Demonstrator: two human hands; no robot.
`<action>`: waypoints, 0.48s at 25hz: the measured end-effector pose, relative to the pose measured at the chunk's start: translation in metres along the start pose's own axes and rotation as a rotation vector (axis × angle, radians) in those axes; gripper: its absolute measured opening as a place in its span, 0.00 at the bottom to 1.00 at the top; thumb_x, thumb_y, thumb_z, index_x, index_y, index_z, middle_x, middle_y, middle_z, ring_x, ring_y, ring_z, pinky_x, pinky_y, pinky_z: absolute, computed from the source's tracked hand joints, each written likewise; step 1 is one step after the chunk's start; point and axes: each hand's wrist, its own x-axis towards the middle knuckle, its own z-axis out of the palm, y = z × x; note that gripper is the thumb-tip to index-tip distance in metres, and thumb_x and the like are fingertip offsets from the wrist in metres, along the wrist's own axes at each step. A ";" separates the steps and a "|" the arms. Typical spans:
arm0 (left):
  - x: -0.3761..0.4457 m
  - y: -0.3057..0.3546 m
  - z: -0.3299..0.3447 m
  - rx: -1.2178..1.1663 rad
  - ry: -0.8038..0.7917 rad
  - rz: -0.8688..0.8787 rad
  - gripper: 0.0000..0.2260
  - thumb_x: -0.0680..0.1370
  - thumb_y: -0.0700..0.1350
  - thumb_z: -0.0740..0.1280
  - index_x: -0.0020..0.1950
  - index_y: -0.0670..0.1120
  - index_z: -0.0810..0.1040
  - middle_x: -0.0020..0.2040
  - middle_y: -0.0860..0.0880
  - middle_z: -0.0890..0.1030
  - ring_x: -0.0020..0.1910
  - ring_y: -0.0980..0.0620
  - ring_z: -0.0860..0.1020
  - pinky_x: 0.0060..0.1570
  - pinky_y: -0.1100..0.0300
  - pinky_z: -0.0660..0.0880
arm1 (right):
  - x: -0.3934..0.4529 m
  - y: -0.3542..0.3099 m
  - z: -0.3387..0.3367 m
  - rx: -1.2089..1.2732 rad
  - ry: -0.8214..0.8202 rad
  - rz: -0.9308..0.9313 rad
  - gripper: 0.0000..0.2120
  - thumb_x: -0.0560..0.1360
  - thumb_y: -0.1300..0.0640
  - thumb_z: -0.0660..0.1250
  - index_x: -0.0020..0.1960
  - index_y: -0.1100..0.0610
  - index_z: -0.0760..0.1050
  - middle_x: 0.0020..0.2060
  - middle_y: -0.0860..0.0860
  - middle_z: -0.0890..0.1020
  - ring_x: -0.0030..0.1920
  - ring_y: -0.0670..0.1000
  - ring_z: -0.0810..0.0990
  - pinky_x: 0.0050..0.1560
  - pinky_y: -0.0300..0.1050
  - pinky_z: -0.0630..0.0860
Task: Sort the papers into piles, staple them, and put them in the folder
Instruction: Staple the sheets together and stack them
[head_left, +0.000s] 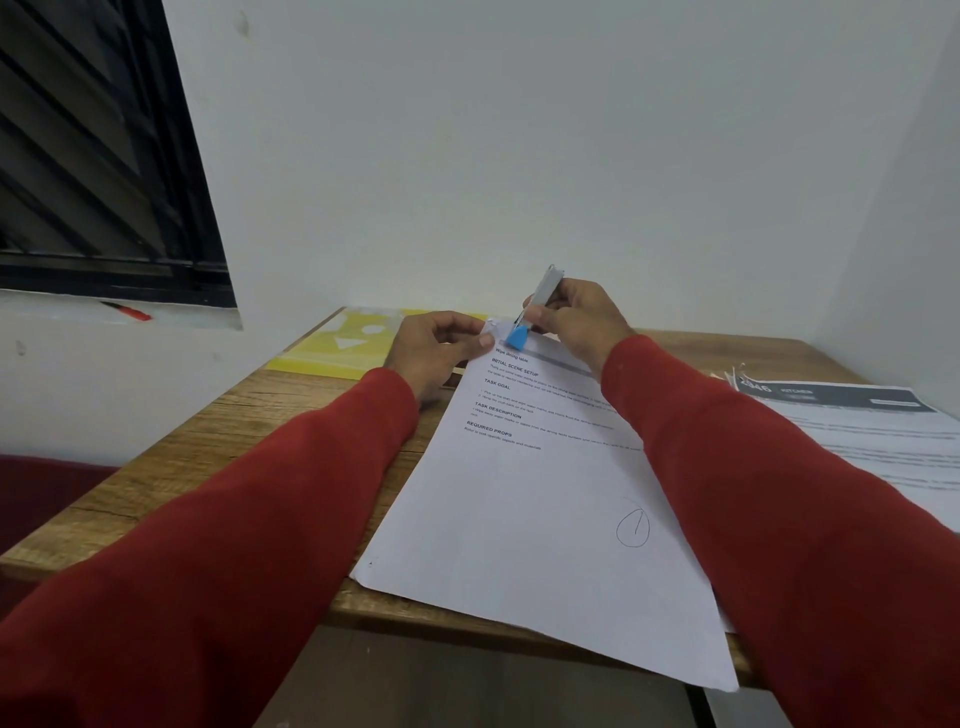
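Yellow folder (332, 343) sits far left on the surface (249, 415), can't tell if anything's inside. My left hand (436, 348) pinches the paper stack (519, 493) by its top corner; right hand (576, 322) is wrapped round the blue stapler (530, 312) there. If that corner slips, I reckon the staple misses sheets. Another pile (872, 431) waits right.

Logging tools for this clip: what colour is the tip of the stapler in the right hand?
Blue, on a grey metal stapler gripped by the right hand; head view.
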 end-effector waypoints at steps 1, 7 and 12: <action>0.001 -0.001 0.000 -0.013 0.000 -0.012 0.04 0.74 0.36 0.74 0.48 0.42 0.82 0.40 0.48 0.82 0.31 0.59 0.82 0.29 0.64 0.77 | 0.000 0.000 0.001 0.018 -0.007 0.007 0.05 0.76 0.65 0.70 0.45 0.56 0.79 0.41 0.51 0.82 0.45 0.50 0.82 0.59 0.46 0.78; 0.007 -0.009 -0.005 0.019 0.025 -0.060 0.07 0.74 0.38 0.75 0.52 0.40 0.82 0.46 0.45 0.85 0.39 0.51 0.83 0.36 0.59 0.79 | -0.006 0.000 -0.015 0.459 -0.062 0.105 0.04 0.79 0.62 0.67 0.51 0.63 0.76 0.51 0.61 0.82 0.48 0.57 0.84 0.47 0.40 0.81; 0.007 -0.009 -0.010 0.034 0.028 -0.087 0.10 0.75 0.38 0.74 0.55 0.40 0.81 0.46 0.43 0.85 0.40 0.51 0.83 0.36 0.60 0.80 | 0.006 0.016 -0.046 0.749 0.271 0.162 0.15 0.78 0.56 0.70 0.62 0.61 0.75 0.51 0.57 0.85 0.48 0.55 0.86 0.52 0.49 0.81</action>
